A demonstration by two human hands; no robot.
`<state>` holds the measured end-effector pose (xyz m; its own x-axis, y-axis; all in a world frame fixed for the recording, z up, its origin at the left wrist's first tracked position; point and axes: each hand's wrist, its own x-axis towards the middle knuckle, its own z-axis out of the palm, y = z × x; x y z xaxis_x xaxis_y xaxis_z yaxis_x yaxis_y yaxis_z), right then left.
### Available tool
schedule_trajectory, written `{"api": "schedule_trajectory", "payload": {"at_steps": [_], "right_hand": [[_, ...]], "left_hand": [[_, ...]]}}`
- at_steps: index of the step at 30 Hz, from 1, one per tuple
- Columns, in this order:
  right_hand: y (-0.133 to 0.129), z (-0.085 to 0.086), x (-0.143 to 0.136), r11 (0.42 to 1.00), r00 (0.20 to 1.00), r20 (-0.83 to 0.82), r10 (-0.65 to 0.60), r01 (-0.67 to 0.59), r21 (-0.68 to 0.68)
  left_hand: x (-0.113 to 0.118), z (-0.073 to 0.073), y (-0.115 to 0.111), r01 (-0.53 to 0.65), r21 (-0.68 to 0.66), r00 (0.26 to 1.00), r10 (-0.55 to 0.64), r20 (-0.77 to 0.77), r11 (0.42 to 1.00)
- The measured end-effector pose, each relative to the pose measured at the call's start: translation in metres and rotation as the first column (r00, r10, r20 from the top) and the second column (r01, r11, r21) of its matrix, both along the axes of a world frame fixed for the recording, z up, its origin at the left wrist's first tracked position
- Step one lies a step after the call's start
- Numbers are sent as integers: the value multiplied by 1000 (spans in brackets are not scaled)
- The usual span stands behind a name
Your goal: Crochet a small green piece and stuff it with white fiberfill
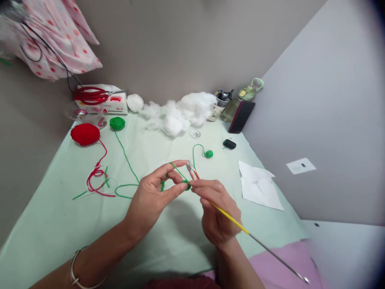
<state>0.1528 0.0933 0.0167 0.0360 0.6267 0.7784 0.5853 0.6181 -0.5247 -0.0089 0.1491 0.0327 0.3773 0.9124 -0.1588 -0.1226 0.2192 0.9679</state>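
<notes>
Over the middle of the table my left hand (155, 190) pinches a small green crochet piece (187, 185) between thumb and fingers. Green yarn (179, 172) runs taut over its raised index finger and trails back to a green yarn ball (117, 123). My right hand (221, 208) is closed round a crochet hook (230, 217) with a yellow grip and a metal shaft pointing down to the right. The hook's working tip meets the green piece and is hidden by fingers. Just beyond the fingertips lie thread snips (193, 170) with orange handles.
A red yarn ball (85, 134) and tangled loose strands lie left. White stuffing (183, 112) stretches along the back. A small green crocheted ball (208, 153), a black oval object (229, 144), a leaning phone (242, 117) and white paper (258, 184) are right. Red-handled scissors (92, 96) rest on a box.
</notes>
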Motion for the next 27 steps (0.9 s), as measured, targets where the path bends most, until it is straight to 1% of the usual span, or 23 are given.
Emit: {"api": "schedule_trajectory", "payload": {"at_steps": [4,6,7,9,10,11,12,13,14,15,17,19,21,22,27], "right_hand": [[1,1,-1,1000,1000,0,-18,18,17],[-2,-3,-1,998,997,60,-58,56,22],[-3,-6,-1,995,989,118,-94,90,39],[-6,-11,-2,985,957,237,-169,154,83],[-7,-12,-3,981,945,267,-190,172,91],[-8,-13,-4,981,947,258,-193,177,83],[-8,-12,-4,984,963,206,-175,167,53],[-8,-10,-4,989,983,115,-145,145,7],[-7,-7,-4,992,993,-5,-118,118,-39],[-5,-4,-3,993,987,-133,-93,82,-83],[-1,1,-3,988,928,-370,-44,-15,-156],[4,4,-3,972,857,-515,11,-131,-197],[7,3,-4,956,822,-567,54,-207,-209],[8,2,-4,954,821,-569,56,-212,-212],[5,0,-3,970,832,-554,-14,-124,-210]], "left_hand": [[1,3,-5,-74,82,993,81,-83,994],[2,2,-7,-74,76,995,79,-56,994],[2,1,-8,-56,39,998,56,-4,998],[4,-1,-8,44,-124,987,-24,160,991],[5,-2,-7,114,-224,967,-56,250,968],[6,-2,-6,178,-309,942,-71,327,934],[6,-2,-4,221,-373,923,-70,379,901],[6,0,-3,236,-410,913,-57,403,881],[6,1,-1,225,-421,914,-40,404,879],[5,3,1,194,-410,920,-20,391,891],[3,7,2,132,-355,941,-5,338,926],[2,9,2,107,-282,959,-25,282,954],[1,9,1,98,-234,968,-38,248,967],[1,8,1,90,-220,971,-36,237,971],[-1,5,3,38,-177,984,-7,177,983]]}}
